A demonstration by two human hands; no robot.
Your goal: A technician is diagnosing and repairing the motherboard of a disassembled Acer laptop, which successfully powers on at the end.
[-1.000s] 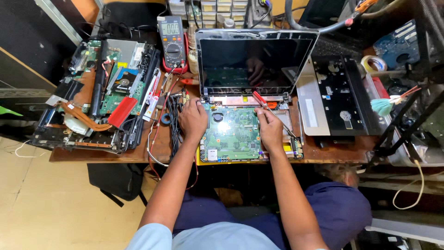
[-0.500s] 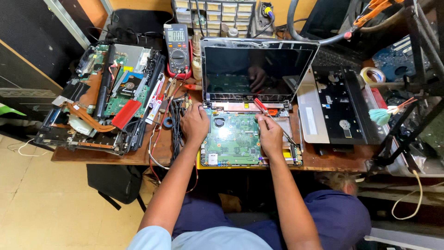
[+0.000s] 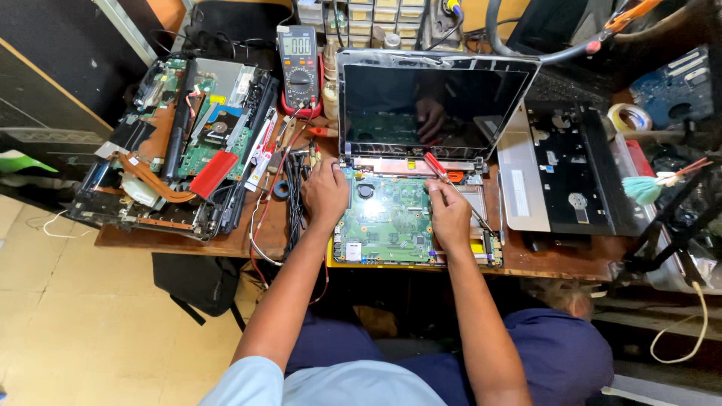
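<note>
Right hand (image 3: 449, 214) pinching red-handled screwdriver (image 3: 436, 166), shaft angled up-left toward hinge edge of green laptop motherboard (image 3: 387, 222) on wooden tabletop (image 3: 263, 240); left hand (image 3: 325, 192) curled, pressing board's left edge.

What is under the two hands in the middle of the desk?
A green laptop circuit board lies under the left hand and the right hand, which holds a red-handled screwdriver. The parts right beneath the palms are covered.

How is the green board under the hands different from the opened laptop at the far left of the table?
The green board lies flat and mostly bare under the left hand and right hand; the gutted laptop is untouched, cluttered with parts and sits askew. The board looks smaller. Both show green circuitry.
</note>
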